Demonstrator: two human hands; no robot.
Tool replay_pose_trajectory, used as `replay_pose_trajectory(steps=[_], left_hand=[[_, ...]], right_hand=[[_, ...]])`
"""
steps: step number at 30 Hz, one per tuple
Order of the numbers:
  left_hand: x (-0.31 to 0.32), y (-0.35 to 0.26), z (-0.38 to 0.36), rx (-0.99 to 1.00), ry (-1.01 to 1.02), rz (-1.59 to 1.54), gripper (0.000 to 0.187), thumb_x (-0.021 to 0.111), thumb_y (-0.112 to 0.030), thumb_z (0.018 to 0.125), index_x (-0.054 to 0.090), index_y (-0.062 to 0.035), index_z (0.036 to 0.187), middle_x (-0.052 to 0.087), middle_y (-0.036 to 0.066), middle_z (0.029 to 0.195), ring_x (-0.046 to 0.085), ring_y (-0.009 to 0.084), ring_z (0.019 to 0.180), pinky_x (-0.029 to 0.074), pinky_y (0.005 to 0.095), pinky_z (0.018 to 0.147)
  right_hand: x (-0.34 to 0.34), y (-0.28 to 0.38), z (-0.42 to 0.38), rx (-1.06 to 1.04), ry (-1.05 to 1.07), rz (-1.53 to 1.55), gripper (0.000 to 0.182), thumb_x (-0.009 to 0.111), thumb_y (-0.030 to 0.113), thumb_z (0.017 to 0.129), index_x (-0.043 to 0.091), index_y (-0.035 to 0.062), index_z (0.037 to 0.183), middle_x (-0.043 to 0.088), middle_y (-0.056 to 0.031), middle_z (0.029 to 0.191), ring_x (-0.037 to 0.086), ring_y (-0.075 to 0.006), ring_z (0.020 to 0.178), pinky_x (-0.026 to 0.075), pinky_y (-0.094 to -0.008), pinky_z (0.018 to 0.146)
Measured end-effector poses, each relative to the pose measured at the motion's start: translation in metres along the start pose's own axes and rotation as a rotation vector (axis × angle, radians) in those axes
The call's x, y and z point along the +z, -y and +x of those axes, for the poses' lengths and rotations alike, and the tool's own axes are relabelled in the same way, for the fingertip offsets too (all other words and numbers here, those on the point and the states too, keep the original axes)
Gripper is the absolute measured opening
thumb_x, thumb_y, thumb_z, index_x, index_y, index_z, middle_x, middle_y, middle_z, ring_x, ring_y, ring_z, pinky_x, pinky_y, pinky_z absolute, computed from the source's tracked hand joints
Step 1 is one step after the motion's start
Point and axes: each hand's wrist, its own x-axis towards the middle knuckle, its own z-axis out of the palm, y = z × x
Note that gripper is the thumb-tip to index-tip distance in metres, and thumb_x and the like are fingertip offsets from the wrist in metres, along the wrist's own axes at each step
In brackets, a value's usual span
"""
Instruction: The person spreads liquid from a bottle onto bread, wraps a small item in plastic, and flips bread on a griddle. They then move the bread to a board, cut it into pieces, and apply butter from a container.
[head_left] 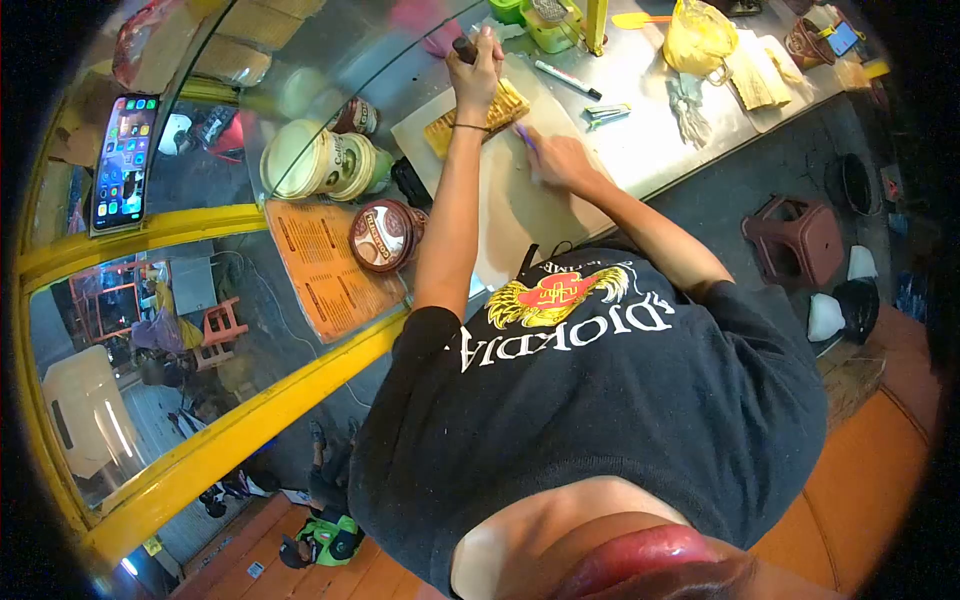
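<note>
A golden-brown block of food with a ridged top (440, 131), perhaps bread, lies on a pale board (520, 215). My left hand (477, 80) is closed round a dark handle (464, 49) above the middle of the block; what the handle leads to is hidden. Slightly blurred, my right hand (562, 163) is beside the block's right end, its fingers closed on a thin purple object (525, 135) that reaches the block's edge.
Lidded tubs (300, 160) and a round brown-lidded container (382, 236) stand left, near an orange menu sheet (325, 270). A marker (568, 80), small packets (607, 116) and a yellow bag (700, 38) lie right. A phone (125, 162) is far left; a person in green sits below.
</note>
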Motion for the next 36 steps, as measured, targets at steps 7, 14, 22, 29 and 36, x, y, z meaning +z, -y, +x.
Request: replay_pose_trajectory(steps=[7, 14, 22, 29, 36], left_hand=[[-0.009, 0.001, 0.002, 0.020, -0.006, -0.088, 0.042, 0.059, -0.031, 0.094, 0.047, -0.0049, 0.063, 0.035, -0.002, 0.047, 0.030, 0.0071, 0.037, 0.021, 0.0266, 0.038], [-0.015, -0.024, 0.002, 0.089, 0.132, -0.118, 0.039, 0.059, -0.026, 0.093, 0.051, -0.0045, 0.061, 0.036, -0.004, 0.045, 0.031, 0.0056, 0.036, 0.021, 0.0250, 0.038], [-0.029, -0.079, -0.003, 0.029, 0.196, -0.126, 0.036, 0.056, -0.026, 0.095, 0.056, -0.0037, 0.067, 0.029, -0.005, 0.045, 0.025, 0.0060, 0.038, 0.020, 0.0264, 0.039], [-0.040, -0.004, 0.007, -0.054, 0.104, -0.119, 0.035, 0.056, -0.027, 0.095, 0.054, -0.0042, 0.069, 0.028, -0.005, 0.047, 0.024, 0.0062, 0.037, 0.019, 0.0267, 0.038], [-0.037, -0.007, -0.002, 0.022, 0.082, -0.074, 0.034, 0.056, -0.025, 0.095, 0.053, -0.0040, 0.068, 0.030, -0.004, 0.047, 0.025, 0.0062, 0.036, 0.019, 0.0267, 0.038]], right_hand=[[-0.082, -0.025, -0.156, 0.037, 0.170, 0.092, 0.048, 0.057, 0.023, 0.088, 0.049, 0.0216, 0.135, 0.061, -0.0183, 0.063, 0.062, -0.0378, 0.057, 0.050, -0.0462, 0.056], [-0.103, 0.005, -0.138, 0.174, 0.207, 0.263, 0.046, 0.058, 0.024, 0.087, 0.054, 0.0199, 0.132, 0.067, -0.0158, 0.077, 0.064, -0.0353, 0.067, 0.052, -0.0438, 0.066], [-0.119, -0.015, -0.173, 0.120, 0.126, 0.203, 0.051, 0.061, 0.023, 0.081, 0.056, 0.0197, 0.131, 0.059, -0.0196, 0.064, 0.060, -0.0378, 0.058, 0.049, -0.0451, 0.059], [-0.093, -0.001, -0.106, -0.004, -0.007, 0.173, 0.043, 0.060, 0.026, 0.084, 0.058, 0.0185, 0.127, 0.062, -0.0184, 0.067, 0.062, -0.0366, 0.061, 0.049, -0.0470, 0.058], [-0.073, 0.044, -0.046, -0.042, -0.005, 0.143, 0.029, 0.053, 0.020, 0.085, 0.059, -0.0010, 0.104, 0.063, -0.0243, 0.069, 0.063, -0.0417, 0.064, 0.050, -0.0519, 0.061]])
